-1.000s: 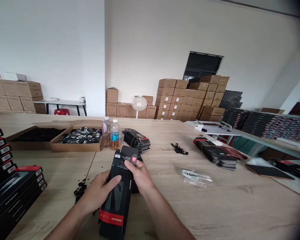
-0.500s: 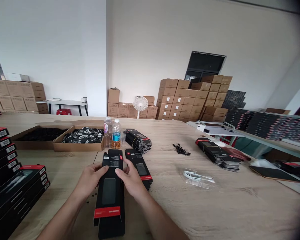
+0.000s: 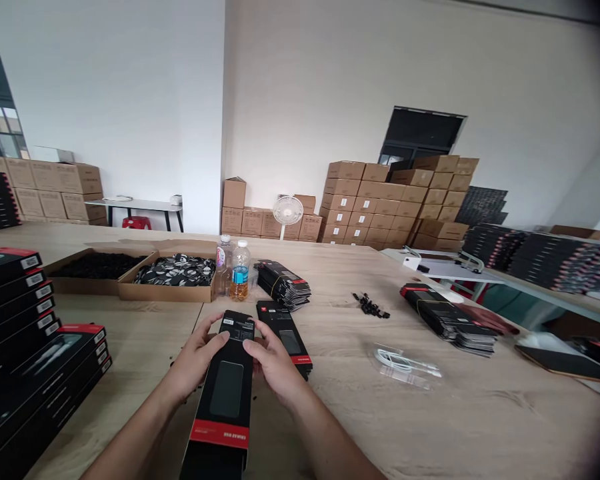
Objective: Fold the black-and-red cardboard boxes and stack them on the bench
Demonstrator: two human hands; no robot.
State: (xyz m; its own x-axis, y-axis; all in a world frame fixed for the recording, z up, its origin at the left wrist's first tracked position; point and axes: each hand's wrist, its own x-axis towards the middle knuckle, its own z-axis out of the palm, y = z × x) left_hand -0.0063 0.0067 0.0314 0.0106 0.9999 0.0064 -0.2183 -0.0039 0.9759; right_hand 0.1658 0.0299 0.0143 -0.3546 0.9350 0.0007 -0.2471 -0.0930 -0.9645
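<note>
I hold a long black carton (image 3: 225, 400) with a grey window and a red band near its lower end, over the wooden table (image 3: 455, 427). My left hand (image 3: 197, 357) grips its upper left side, thumb on the top flap. My right hand (image 3: 275, 360) closes on the upper right side, fingers at the same flap. A second black carton (image 3: 286, 337) of the same kind lies flat on the table just right of my right hand.
Stacks of finished black boxes (image 3: 25, 347) stand at the left. Two open cardboard trays (image 3: 130, 273), two bottles (image 3: 235, 270), a pile of flat black sleeves (image 3: 285, 283), small black parts (image 3: 373, 307), a bagged white cable (image 3: 405, 363) and more sleeves (image 3: 450, 320) lie further out.
The carton came down from an upright tilt to lie flatter and lower before me. Both hands shifted up to its top flap. The view drifted slightly left.
</note>
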